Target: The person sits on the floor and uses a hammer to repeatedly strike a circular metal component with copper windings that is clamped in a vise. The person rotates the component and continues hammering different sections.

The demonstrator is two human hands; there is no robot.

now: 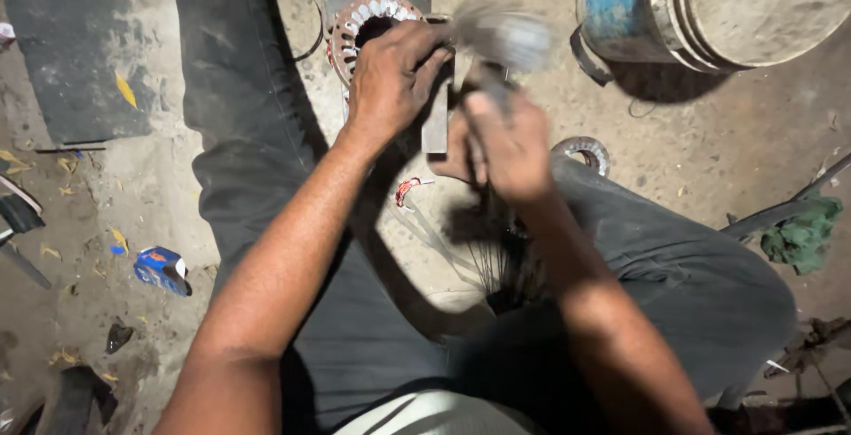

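Observation:
A round motor stator point(365, 25) with copper-coloured slots sits on the dusty floor between my legs. My left hand point(390, 76) presses on its rim and grips a flat grey metal bar point(436, 120) that stands against it. My right hand point(503, 147) is closed on the handle of a hammer point(507, 38), whose head is blurred just right of the stator. A tangle of thin wires point(483, 253) lies below my hands.
A blue and white bucket point(709, 9) lies at the top right. A small metal ring point(585, 151) is by my right knee. A green rag point(805, 235) and a dark bar lie at right. A blue packet point(161, 268) and scraps lie at left.

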